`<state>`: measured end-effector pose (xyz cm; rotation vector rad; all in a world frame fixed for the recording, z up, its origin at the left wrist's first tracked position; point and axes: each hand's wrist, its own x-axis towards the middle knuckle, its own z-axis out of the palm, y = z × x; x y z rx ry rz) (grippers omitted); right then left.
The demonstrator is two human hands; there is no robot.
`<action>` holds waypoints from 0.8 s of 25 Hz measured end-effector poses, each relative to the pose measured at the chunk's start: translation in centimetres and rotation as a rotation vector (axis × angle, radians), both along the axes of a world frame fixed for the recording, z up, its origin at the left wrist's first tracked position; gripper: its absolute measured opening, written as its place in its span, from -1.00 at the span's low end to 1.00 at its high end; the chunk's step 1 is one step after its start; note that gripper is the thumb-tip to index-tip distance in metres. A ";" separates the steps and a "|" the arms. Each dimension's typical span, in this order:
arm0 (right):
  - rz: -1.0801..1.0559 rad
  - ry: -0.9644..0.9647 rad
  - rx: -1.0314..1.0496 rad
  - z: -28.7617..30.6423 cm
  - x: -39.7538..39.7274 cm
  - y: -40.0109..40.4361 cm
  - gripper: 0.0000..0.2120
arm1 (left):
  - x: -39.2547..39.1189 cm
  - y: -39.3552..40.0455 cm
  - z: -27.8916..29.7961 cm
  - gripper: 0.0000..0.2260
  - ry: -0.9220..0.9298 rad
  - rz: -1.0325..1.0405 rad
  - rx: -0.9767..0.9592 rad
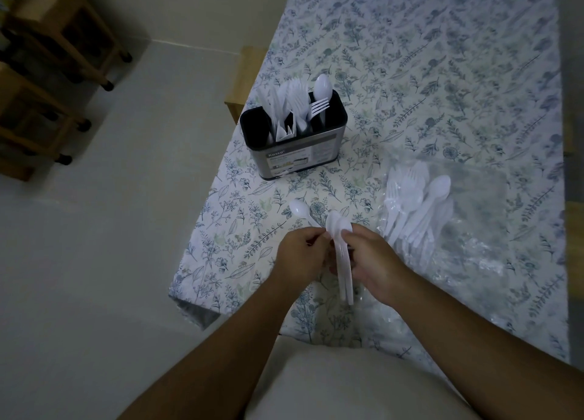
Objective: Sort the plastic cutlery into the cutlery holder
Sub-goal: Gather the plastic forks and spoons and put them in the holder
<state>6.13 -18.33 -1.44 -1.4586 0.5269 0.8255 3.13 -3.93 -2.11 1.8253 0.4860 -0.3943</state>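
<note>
A dark cutlery holder [328,149] with a silver label stands on the floral tablecloth, left of centre. White knives, forks and one spoon [323,86] stick up from its compartments. My left hand [301,257] pinches the handle of a single white spoon [297,209] whose bowl points up and left. My right hand [374,260] is closed on a small bundle of white spoons [343,261], bowls up, handles hanging down. The two hands touch near the table's front edge. A pile of loose white forks and spoons [414,208] lies to the right on clear plastic.
The clear plastic bag [474,255] spreads over the right front of the table [442,56]. The table's left edge drops to a pale floor. Wooden stools [47,72] stand at the far left. A wooden chair corner [243,81] shows behind the holder.
</note>
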 end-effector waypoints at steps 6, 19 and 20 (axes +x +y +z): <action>0.030 -0.080 -0.093 0.2 0.0 -0.1 -0.82 | 1.0 1.0 0.6 -0.85 0.006 0.150 0.286; -0.137 -0.019 0.069 0.4 1.2 -0.9 -0.56 | 2.3 1.5 -0.1 -0.86 -0.019 0.056 0.356; -0.126 -0.033 0.065 0.6 1.2 -0.8 -0.57 | 2.1 1.5 0.0 -0.85 -0.004 0.079 0.220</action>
